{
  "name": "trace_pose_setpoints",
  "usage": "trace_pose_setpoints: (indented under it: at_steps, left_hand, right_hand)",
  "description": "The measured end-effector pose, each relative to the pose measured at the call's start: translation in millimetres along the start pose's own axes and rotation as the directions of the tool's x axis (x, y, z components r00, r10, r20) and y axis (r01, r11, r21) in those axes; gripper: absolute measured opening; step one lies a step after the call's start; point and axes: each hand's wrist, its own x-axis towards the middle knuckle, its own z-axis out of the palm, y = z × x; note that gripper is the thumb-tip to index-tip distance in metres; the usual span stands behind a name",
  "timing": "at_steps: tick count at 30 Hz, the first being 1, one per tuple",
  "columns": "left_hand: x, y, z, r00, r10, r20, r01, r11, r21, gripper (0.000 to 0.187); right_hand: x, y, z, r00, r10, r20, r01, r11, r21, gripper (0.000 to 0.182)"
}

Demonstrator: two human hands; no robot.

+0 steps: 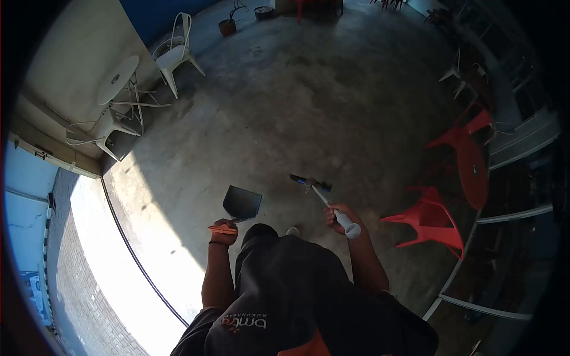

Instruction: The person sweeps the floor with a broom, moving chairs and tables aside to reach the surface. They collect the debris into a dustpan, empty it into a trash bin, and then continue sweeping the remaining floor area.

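Observation:
My left hand (228,225) is closed around the handle of a dark dustpan (243,203). An orange piece (222,229) shows across that hand at the wrist end. The pan's wide edge faces forward, away from my body, low over the concrete. In my right hand (339,217), fingers wrapped round it, is a broom (322,196) with a whitish handle that slants forward and left. Its narrow head (300,178), dark with blue, appears against the floor, ahead and to the right of the dustpan. Bare floor shows between pan and broom head.
Red chairs (430,219) and a red round table (472,172) stand at the right by glass panels. White chairs (175,56) and a white round table (119,80) line the left wall. A plant pot (227,26) sits far ahead. A sunlit floor strip (148,249) borders the left.

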Motion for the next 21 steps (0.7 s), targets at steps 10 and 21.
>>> trace_pose_setpoints:
  at_steps: [10, 21]
  left_hand:
    - [283.6, -57.6, -15.7, 0.842, 0.525, -0.129, -0.276, 0.622, 0.733, 0.012]
    - [490.6, -5.8, -94.1, 0.631, -0.442, 0.637, 0.137, -0.745, -0.652, 0.020]
  right_hand:
    - [94.2, -186.5, 17.4, 0.971, -0.186, -0.152, 0.194, 0.980, 0.042, 0.017]
    - [167.5, -354.8, 66.6, 0.942, -0.151, -0.300, 0.212, 0.961, 0.180, 0.026]
